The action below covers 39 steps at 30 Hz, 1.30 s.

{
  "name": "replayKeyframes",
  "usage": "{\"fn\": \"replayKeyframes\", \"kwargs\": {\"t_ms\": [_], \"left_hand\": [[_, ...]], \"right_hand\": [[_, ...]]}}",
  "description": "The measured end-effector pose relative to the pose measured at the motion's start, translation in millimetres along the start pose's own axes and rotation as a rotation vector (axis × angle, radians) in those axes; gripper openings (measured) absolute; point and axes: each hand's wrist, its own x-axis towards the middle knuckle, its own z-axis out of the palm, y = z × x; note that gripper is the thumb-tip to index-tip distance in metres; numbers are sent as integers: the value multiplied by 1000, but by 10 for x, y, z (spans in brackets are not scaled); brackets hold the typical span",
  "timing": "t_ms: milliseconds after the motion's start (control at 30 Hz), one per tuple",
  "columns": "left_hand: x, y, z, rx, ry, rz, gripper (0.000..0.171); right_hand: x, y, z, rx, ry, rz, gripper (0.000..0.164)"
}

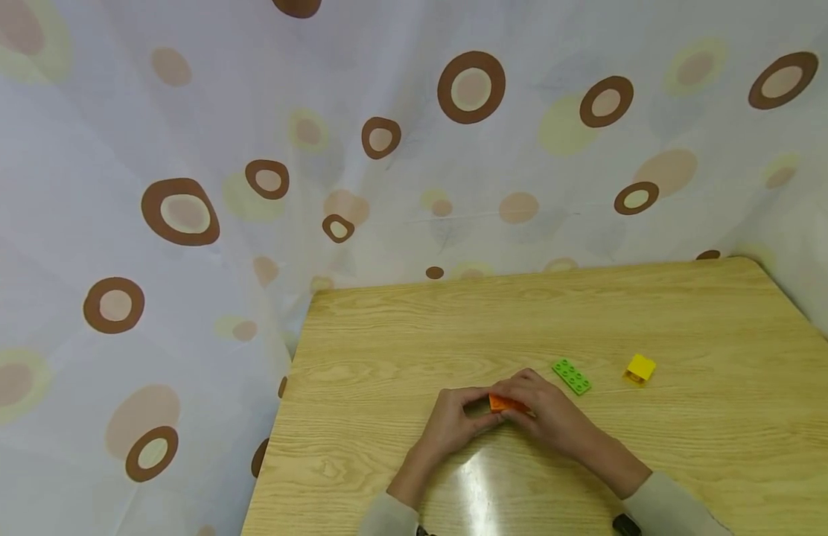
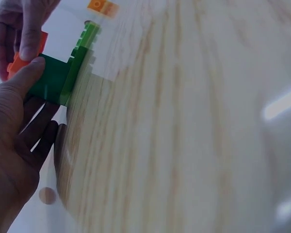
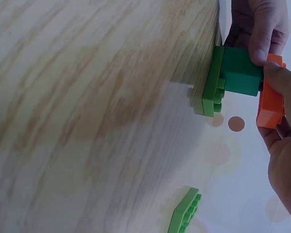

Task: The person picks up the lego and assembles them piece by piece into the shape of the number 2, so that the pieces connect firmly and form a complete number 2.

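Over the table, my right hand [image 1: 551, 413] [image 3: 288, 145] pinches an orange toy building brick [image 1: 500, 403] [image 3: 270, 107] between thumb and fingers. The brick lies along the top of a dark green block [image 2: 49, 77] [image 3: 240, 70]. That block stands on one end of a light green studded plate [image 2: 78, 56] [image 3: 212, 87], which rests on the wood. My left hand [image 1: 450, 424] [image 2: 14, 111] grips the dark green block, thumb on its near side and fingers behind. In the head view both hands hide most of the stack.
A second light green studded plate [image 1: 571, 377] [image 3: 185, 211] lies just beyond my right hand. Farther right is a yellow brick [image 1: 639, 368]. The wooden table [image 1: 387, 335] meets a white curtain with brown circles [image 1: 521, 223] at its back and left edges.
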Motion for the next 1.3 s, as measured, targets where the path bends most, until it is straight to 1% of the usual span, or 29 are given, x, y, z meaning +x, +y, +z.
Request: {"fn": "replayKeyframes", "kwargs": {"t_ms": [67,267,467,633,833,1100,1300], "left_hand": [[-5,-10,-3,2,-3,-4,44],[1,-35,-14,16,-15,14,44],[14,-17,-15,17,-19,12,43],[27,2,-5,25,3,19,41],[23,-5,7,31,14,12,39],[-2,10,33,29,26,1,41],[7,18,32,50,39,-5,41]], "right_hand": [[4,3,-6,-2,-10,8,45],[7,11,-9,-15,-25,18,44],[20,-6,-19,-20,-32,14,42],[56,-25,-35,-21,-35,13,38],[64,-38,-28,-14,-38,15,40],[45,-36,-42,-19,-96,80,38],[12,-25,-30,-13,-54,78,43]]}}
